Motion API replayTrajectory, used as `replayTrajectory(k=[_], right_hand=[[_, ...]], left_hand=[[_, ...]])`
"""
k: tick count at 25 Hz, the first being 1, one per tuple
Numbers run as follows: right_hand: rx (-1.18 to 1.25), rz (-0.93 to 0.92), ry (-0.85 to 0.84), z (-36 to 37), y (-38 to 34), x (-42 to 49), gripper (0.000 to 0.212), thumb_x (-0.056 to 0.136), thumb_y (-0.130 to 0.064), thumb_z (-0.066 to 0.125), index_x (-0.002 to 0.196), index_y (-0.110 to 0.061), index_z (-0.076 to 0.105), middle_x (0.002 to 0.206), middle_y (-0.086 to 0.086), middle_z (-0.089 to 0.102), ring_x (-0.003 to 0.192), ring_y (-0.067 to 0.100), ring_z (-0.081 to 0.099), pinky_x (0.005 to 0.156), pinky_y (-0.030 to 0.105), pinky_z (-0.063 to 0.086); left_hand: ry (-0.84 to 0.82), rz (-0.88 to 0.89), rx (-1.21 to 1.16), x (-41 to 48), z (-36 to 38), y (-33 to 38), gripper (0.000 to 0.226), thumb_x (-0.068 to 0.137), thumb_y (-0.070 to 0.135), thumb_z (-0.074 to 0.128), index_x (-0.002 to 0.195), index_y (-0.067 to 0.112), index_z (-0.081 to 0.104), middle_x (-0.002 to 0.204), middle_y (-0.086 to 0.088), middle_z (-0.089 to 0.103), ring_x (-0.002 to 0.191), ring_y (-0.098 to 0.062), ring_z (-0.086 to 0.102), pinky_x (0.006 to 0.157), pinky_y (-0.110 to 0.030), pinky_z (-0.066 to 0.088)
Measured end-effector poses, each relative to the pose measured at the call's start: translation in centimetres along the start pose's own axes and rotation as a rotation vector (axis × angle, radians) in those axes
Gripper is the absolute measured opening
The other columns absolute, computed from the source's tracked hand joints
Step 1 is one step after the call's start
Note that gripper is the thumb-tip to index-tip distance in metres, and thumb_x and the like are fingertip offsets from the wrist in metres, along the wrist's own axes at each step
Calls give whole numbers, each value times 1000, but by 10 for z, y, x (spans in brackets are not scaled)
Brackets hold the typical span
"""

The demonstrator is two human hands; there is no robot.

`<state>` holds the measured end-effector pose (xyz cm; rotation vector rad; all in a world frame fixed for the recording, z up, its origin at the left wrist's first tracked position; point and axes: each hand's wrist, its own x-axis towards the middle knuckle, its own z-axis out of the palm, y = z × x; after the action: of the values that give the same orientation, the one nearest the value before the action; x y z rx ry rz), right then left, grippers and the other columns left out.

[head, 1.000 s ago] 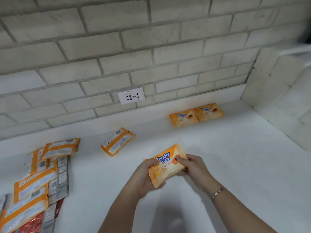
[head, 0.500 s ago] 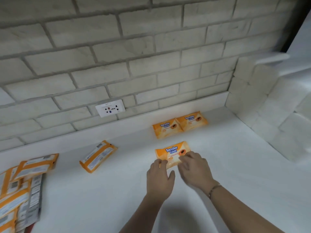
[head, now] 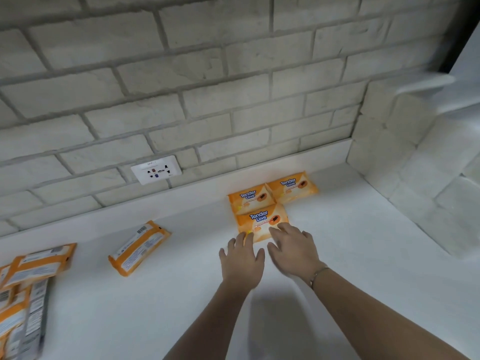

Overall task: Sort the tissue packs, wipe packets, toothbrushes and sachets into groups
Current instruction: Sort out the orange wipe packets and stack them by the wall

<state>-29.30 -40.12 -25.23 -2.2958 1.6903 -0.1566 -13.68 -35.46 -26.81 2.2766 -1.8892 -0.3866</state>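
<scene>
Orange Tender Love packs, three: rear pair (head: 291, 187) side by side by the wall (head: 233, 113); third pack (head: 261, 222) lay touching them in front. Left hand (head: 241, 258) and right hand (head: 293, 252), fingers straight, rested fingertips on its near edge, gripping nothing. Judged barely begun: face-down pack (head: 139, 248) and mixed pile (head: 26, 281) at the left of the surface (head: 363, 255) were ungrouped.

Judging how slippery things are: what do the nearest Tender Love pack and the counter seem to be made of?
Nearest Tender Love pack: apparently thin printed plastic film, slightly glossy; its surface looks soft and pillowy, with a sealed edge. Counter: hard, smooth white matte surface, possibly laminate or stone; it shows only soft shadows, no clear reflections.
</scene>
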Motion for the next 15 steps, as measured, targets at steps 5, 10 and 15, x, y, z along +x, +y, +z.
replayTrajectory(k=[5,10,15], right_hand=[[13,8,-40,-5,-2,9,56,101,-49,41,153,-29,42,159,-3,40,145,20,39,117,48,33],[-43,8,-4,1,-13,-3,53,98,-46,42,147,-26,45,155,2,42,145,25,33,114,49,35],[77,-86,61,31,-52,-36,45,90,-37,46,132,-26,61,141,-2,56,134,21,46,108,40,39]], left_hand=[[-4,38,-22,4,2,-5,62,101,54,35,157,27,30,165,2,31,147,-24,34,117,-54,31],[0,78,-267,-12,-10,-40,56,99,44,49,151,24,43,155,2,44,138,-19,46,115,-39,39],[166,-20,-117,-20,-48,-127,47,91,37,60,136,24,59,135,0,64,122,-25,59,101,-40,47]])
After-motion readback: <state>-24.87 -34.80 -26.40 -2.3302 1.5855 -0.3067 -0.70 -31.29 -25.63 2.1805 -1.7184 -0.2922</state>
